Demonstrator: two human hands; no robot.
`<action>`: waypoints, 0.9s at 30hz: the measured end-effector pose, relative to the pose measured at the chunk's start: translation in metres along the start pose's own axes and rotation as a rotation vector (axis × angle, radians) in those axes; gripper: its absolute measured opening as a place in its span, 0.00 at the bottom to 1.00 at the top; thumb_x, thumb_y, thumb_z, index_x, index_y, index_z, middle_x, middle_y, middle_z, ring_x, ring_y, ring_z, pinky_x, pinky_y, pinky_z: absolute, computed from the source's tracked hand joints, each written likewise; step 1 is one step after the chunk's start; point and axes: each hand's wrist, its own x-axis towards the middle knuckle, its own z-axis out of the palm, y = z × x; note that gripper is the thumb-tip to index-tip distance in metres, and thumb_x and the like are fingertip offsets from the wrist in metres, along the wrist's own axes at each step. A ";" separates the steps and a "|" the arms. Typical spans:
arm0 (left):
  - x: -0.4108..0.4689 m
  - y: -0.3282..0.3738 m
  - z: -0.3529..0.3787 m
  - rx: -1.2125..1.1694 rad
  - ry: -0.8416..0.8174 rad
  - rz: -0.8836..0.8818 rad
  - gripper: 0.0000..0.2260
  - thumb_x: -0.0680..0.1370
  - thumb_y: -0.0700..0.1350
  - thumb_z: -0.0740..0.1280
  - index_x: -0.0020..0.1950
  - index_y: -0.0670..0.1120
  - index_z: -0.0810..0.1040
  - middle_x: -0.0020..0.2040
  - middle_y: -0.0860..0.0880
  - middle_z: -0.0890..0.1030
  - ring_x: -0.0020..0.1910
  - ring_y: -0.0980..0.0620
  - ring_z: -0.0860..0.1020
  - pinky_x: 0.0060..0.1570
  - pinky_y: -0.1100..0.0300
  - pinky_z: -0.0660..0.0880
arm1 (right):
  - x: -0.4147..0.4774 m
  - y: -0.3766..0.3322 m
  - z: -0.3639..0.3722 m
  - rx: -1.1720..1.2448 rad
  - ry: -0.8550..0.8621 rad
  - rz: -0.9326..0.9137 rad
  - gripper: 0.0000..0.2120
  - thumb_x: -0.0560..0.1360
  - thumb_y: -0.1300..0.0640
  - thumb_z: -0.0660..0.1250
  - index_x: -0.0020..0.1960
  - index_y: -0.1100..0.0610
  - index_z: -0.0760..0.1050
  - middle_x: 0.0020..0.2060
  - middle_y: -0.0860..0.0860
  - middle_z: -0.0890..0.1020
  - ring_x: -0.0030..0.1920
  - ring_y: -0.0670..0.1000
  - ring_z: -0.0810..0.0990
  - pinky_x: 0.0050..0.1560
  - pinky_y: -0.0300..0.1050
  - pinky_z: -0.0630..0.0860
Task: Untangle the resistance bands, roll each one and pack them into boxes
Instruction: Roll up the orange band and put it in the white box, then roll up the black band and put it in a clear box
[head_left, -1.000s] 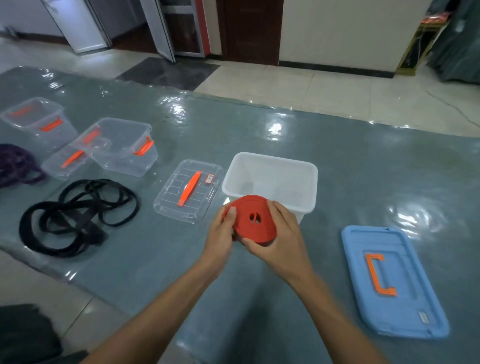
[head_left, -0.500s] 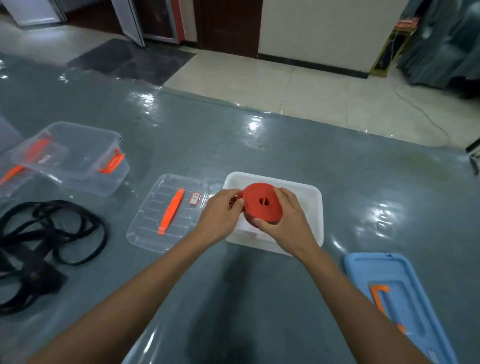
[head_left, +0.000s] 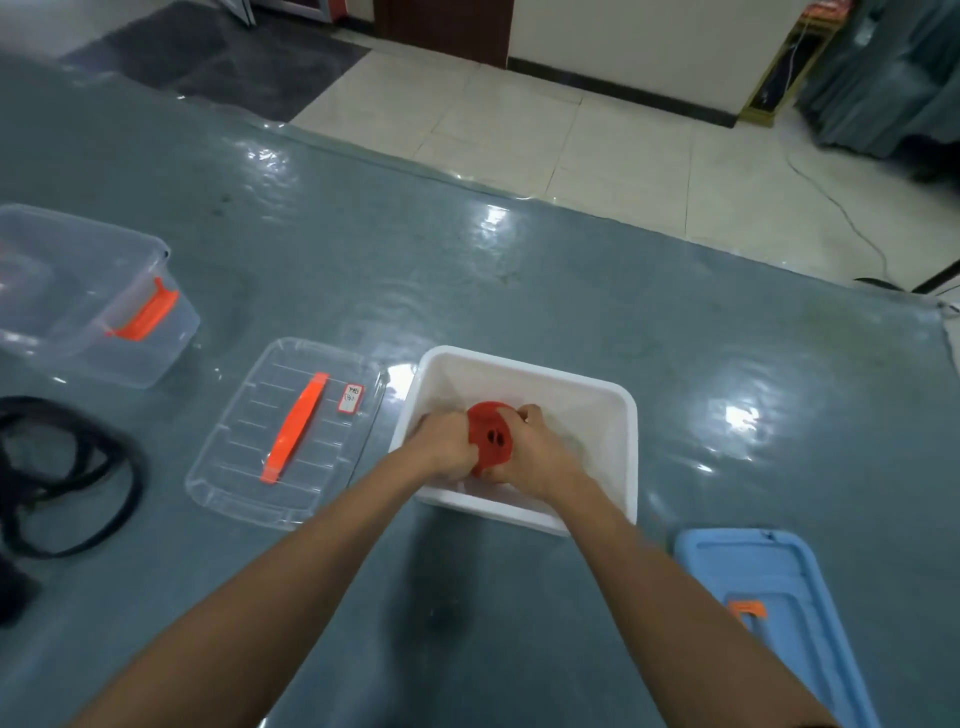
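Both hands (head_left: 447, 441) curled round red roll (head_left: 491, 439), inside white box (head_left: 618, 410)

A plain indoor workroom, laid out for packing. A wide grey desk (head_left: 519, 291) under a glossy clear sheet carries a white box (head_left: 519, 366), a clear box (head_left: 78, 322), a clear lid (head_left: 244, 467) and a blue lid (head_left: 779, 566). Across the top of the frame are a cream tiled floor (head_left: 571, 140), a white wall (head_left: 649, 36) with dark skirting (head_left: 623, 96), and a brown door (head_left: 441, 26). A grey curtain (head_left: 883, 67) hangs upper right, and a cable (head_left: 831, 202) trails over the tiles.
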 end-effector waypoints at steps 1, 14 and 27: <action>0.006 -0.003 0.006 0.022 -0.025 -0.022 0.18 0.67 0.50 0.63 0.54 0.46 0.80 0.55 0.45 0.83 0.51 0.43 0.80 0.54 0.53 0.77 | 0.005 0.001 0.007 -0.017 0.004 -0.002 0.45 0.60 0.42 0.78 0.72 0.47 0.62 0.63 0.53 0.66 0.54 0.57 0.77 0.60 0.51 0.76; -0.006 0.016 0.002 0.963 0.098 0.143 0.14 0.82 0.50 0.59 0.61 0.48 0.80 0.62 0.46 0.74 0.63 0.43 0.69 0.67 0.48 0.63 | 0.007 0.002 0.005 -0.113 -0.046 0.036 0.48 0.58 0.31 0.69 0.73 0.47 0.60 0.69 0.50 0.71 0.68 0.57 0.70 0.68 0.56 0.69; -0.126 0.016 -0.022 0.385 0.416 0.206 0.13 0.81 0.50 0.59 0.61 0.50 0.80 0.58 0.47 0.79 0.60 0.44 0.74 0.58 0.50 0.72 | -0.112 -0.029 -0.060 -0.036 0.219 -0.188 0.14 0.78 0.52 0.63 0.62 0.46 0.78 0.57 0.46 0.83 0.58 0.51 0.79 0.56 0.49 0.76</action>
